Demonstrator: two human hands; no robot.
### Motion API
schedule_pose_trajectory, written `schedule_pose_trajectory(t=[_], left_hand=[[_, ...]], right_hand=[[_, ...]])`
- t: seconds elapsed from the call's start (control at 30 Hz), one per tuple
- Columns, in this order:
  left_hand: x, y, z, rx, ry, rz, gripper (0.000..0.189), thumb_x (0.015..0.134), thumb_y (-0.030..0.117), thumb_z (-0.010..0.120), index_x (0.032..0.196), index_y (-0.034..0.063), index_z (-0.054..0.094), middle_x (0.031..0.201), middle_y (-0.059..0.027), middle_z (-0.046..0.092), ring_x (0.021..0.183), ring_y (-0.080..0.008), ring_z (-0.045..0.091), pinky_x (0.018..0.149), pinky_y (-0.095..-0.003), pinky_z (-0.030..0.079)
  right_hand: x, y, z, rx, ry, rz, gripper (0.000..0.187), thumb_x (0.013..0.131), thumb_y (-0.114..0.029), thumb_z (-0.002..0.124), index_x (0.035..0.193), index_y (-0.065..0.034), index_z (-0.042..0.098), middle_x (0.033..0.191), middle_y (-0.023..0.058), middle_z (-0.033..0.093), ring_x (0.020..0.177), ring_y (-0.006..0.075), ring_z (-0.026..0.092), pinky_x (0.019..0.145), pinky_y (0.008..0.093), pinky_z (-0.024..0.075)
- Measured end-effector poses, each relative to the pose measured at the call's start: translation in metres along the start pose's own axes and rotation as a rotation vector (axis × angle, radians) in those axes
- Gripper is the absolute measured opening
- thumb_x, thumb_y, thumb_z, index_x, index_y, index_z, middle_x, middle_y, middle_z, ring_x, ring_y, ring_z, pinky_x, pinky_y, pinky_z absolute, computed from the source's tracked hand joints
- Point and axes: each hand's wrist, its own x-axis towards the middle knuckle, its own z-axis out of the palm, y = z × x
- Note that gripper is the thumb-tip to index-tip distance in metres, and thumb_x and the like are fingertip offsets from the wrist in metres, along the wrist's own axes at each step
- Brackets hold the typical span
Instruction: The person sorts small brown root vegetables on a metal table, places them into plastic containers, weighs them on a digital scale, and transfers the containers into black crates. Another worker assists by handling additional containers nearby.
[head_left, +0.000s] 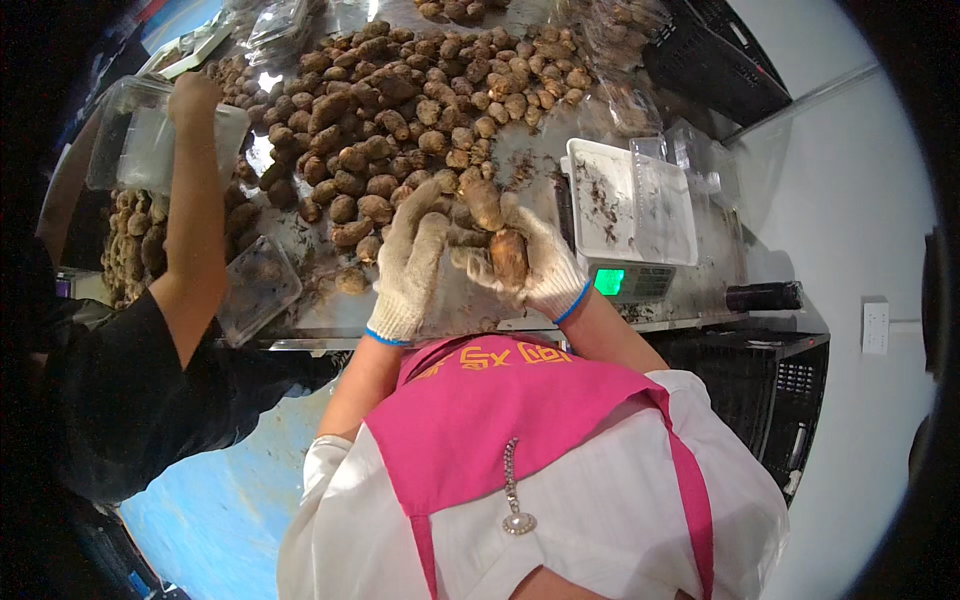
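Both my hands wear pale knitted gloves with blue cuffs, close together above the near part of a metal table (465, 307). My right hand (544, 259) holds a brown taro corm (509, 259) in its palm, and a second taro corm (484, 204) lies against its fingertips. My left hand (416, 259) is bent at the edge of a large heap of small taro corms (390, 120); its fingertips are among corms, and whether it grips one is unclear. Right of my hands, a digital scale (630, 279) bears a white tray (600, 202) with dirt crumbs and a clear plastic piece.
At left, a co-worker's bare arm (196, 202) reaches over clear plastic containers (135, 142) and bagged corms (135, 240). A clear lid (259, 289) lies near the table's front edge. Black crates (712, 60) stand back right. A black roll (763, 296) lies at the right.
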Motion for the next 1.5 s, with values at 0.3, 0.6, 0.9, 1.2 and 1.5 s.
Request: schedule_pose_trajectory(t=[0.3,0.6,0.9,1.2,1.5], left_hand=[[-0.014,0.018,0.023,0.485,-0.167,0.257,0.035,0.079,0.035,0.074,0.083,0.0023,0.062,0.076,-0.0154,0.062,0.071,-0.0323,0.063,0.063,-0.0391,0.049],[-0.011,0.021,0.049,0.273,-0.360,0.195,0.025,0.092,0.029,0.054,0.092,0.0055,0.063,0.078,-0.0185,0.061,0.070,-0.0392,0.058,0.061,-0.0415,0.046],[-0.014,-0.006,0.029,0.215,-0.430,-0.120,0.025,0.094,0.023,0.057,0.102,0.0001,0.065,0.085,-0.0061,0.065,0.075,-0.0144,0.059,0.070,-0.0297,0.049],[-0.017,-0.013,0.012,0.258,-0.432,-0.225,0.024,0.095,0.018,0.055,0.106,-0.0008,0.065,0.091,-0.0078,0.067,0.082,-0.0145,0.062,0.075,-0.0291,0.050],[-0.019,-0.023,-0.006,0.303,-0.336,-0.304,0.026,0.094,0.019,0.054,0.105,-0.0011,0.065,0.091,-0.0093,0.067,0.082,-0.0161,0.062,0.075,-0.0294,0.049]], right_hand=[[-0.015,-0.010,-0.014,-0.196,0.048,-0.254,0.047,0.098,-0.047,0.047,0.127,-0.0102,0.052,0.114,0.0074,0.062,0.093,0.0192,0.063,0.068,0.0306,0.0573],[-0.047,-0.011,0.015,-0.623,0.507,-0.611,0.042,0.097,-0.038,0.055,0.130,-0.0113,0.052,0.101,0.0028,0.065,0.073,0.0092,0.064,0.048,0.0197,0.0504],[-0.135,-0.161,-0.008,-0.669,0.688,-1.508,0.029,0.094,-0.022,0.059,0.116,-0.0024,0.057,0.094,0.0084,0.065,0.072,0.0169,0.066,0.058,0.0315,0.0562],[-0.100,-0.169,-0.072,-1.012,0.803,-0.738,0.056,0.087,-0.039,0.067,0.128,-0.0022,0.055,0.118,0.0094,0.060,0.104,0.0190,0.059,0.086,0.0330,0.0497],[-0.095,-0.113,-0.046,-2.321,0.860,-0.523,0.051,0.078,-0.032,0.068,0.127,-0.0186,0.062,0.138,0.0164,0.048,0.128,0.0357,0.043,0.107,0.0409,0.0357]])
